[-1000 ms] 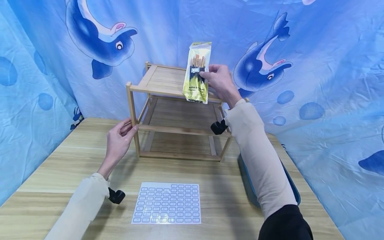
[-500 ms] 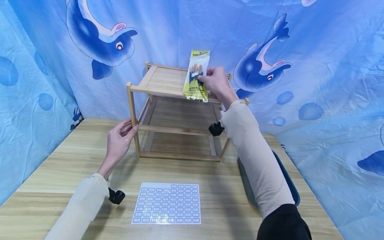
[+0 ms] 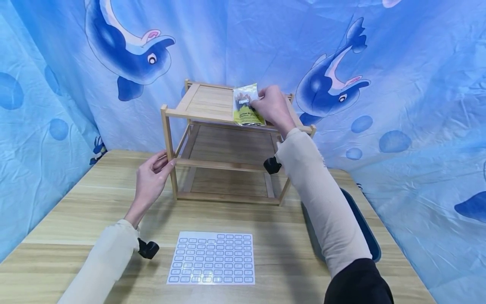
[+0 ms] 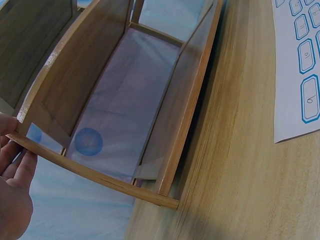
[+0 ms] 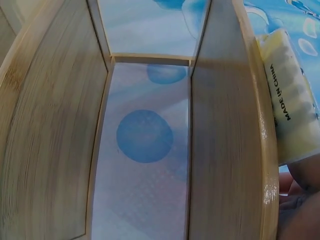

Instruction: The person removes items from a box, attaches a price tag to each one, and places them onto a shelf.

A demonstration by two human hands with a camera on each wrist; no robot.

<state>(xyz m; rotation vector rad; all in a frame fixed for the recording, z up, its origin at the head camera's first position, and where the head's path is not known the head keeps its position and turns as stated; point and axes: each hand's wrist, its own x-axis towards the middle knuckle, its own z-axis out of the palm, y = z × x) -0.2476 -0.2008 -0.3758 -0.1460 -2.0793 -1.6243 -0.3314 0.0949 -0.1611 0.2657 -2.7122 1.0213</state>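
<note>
The left hand [image 3: 151,177] grips the front left post of the wooden rack [image 3: 224,165], thumb in front; its other fingertips are partly hidden behind the post. Below this hand, just past the wrist, sits a small black camera [image 3: 149,249]. Below and to the right of the same hand, a white sheet [image 3: 211,258] of outlined boxes lies on the table [image 3: 95,190]; the marks in the boxes are too small to read from the head, and the left wrist view cuts the sheet off.

The brush packet [image 3: 246,117] is at the right hand [image 3: 274,107], pinched by its right edge above the rack's top shelf, its lower end over the front rail. Whether it touches the shelf is unclear. Glare blurs the brushes, the hand covers part of the lettering, and the fingers behind the packet are hidden. Below and right of this grip, the sleeve [image 3: 322,194] covers much of a dark bin [image 3: 375,247].
</note>
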